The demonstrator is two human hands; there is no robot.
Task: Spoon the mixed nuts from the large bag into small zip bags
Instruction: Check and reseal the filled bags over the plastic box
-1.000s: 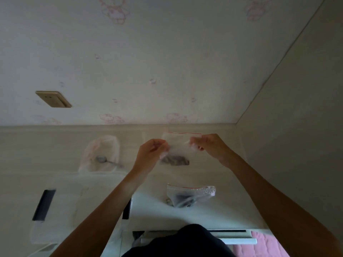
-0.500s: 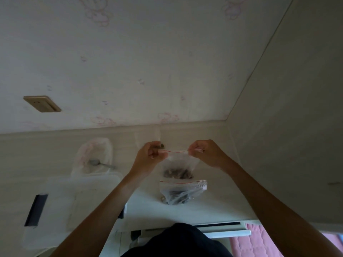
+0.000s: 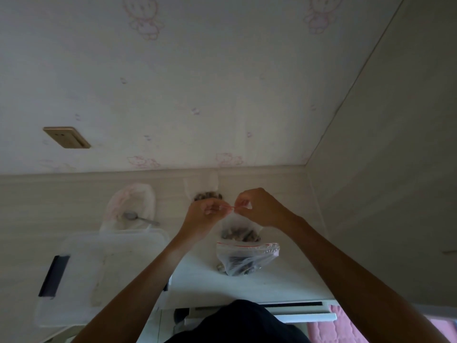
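Zip bag point(image 3: 238, 225) red seal pinched, left grip point(image 3: 205, 214), right grip point(image 3: 257, 206), above white desk point(image 3: 284, 280); cartoon wallpaper point(image 3: 197, 82) behind.

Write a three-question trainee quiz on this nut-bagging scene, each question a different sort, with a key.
1. True or false: the spoon lies in the large bag.
2. The left hand and right hand pinch the top of: A) a small zip bag; B) the clear plastic lid; C) the spoon.
3. Fill in: a filled zip bag lies on the ____.

Key: 1 true; 2 A; 3 table.
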